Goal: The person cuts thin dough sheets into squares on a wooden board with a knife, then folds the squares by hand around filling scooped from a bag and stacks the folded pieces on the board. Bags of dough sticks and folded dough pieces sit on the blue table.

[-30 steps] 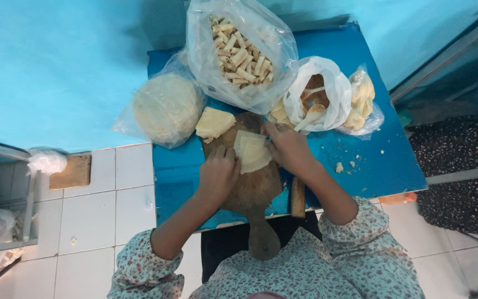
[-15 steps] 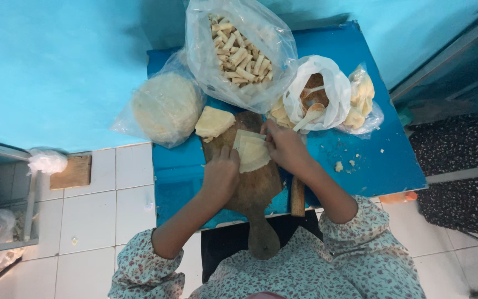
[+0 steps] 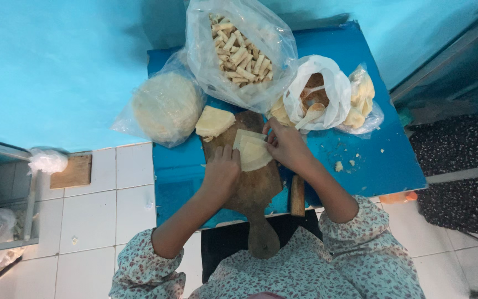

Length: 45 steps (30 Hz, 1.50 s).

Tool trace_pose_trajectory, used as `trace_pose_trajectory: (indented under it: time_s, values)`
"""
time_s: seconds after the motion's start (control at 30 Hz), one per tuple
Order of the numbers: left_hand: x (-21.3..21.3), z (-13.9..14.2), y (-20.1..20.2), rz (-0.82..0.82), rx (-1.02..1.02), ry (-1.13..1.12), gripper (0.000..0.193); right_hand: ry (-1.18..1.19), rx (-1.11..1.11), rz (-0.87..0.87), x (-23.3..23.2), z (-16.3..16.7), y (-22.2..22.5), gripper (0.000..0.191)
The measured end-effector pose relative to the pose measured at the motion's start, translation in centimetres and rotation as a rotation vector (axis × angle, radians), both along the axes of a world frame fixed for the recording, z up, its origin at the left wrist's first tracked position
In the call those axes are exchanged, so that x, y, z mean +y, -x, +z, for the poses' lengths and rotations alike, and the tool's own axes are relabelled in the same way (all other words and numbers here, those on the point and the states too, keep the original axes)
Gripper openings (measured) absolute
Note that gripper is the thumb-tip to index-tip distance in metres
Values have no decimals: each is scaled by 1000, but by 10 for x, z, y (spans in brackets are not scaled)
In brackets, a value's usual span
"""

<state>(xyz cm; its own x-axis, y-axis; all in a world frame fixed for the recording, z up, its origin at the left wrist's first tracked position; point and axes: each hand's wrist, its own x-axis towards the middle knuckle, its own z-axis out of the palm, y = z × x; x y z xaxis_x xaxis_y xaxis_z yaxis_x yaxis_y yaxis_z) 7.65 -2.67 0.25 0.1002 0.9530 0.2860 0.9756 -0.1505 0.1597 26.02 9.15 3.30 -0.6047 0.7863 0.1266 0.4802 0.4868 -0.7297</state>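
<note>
A pale folded pastry wrapper (image 3: 253,150) lies on a brown wooden board (image 3: 255,191) with a handle, on a small blue table (image 3: 372,160). My left hand (image 3: 221,173) presses on the board at the wrapper's left edge. My right hand (image 3: 286,145) pinches the wrapper's right side, fingers closed on its fold. A small stack of wrappers (image 3: 214,122) sits at the board's far left corner.
A clear bag of finished rolls (image 3: 242,52) stands at the back. A bagged round stack of wrappers (image 3: 164,105) lies left, and a white bag with brown filling and a spoon (image 3: 313,97) lies right. A wooden handle (image 3: 297,195) rests beside the board. Crumbs dot the table.
Both hands stay on the wrapper. My right hand has folded its near edge slightly further over; the left hand has hardly shifted.
</note>
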Motion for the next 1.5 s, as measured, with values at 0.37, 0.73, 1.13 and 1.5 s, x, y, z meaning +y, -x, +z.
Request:
trace_pose_trajectory:
  time_s: [0.37,0.73,1.13,1.5]
  values:
    - [-2,15,20,6,-246,-87,17,-149,2,63,-4,14,-1,36]
    - [-16,29,57,138,-401,189,50,-160,-11,282,-19,10,9,33]
    - [-13,34,59,81,-491,146,18,-9,-94,509,-27,21,11,35]
    - [-5,26,66,-37,-1047,104,14,-100,-125,549,-27,14,12,42]
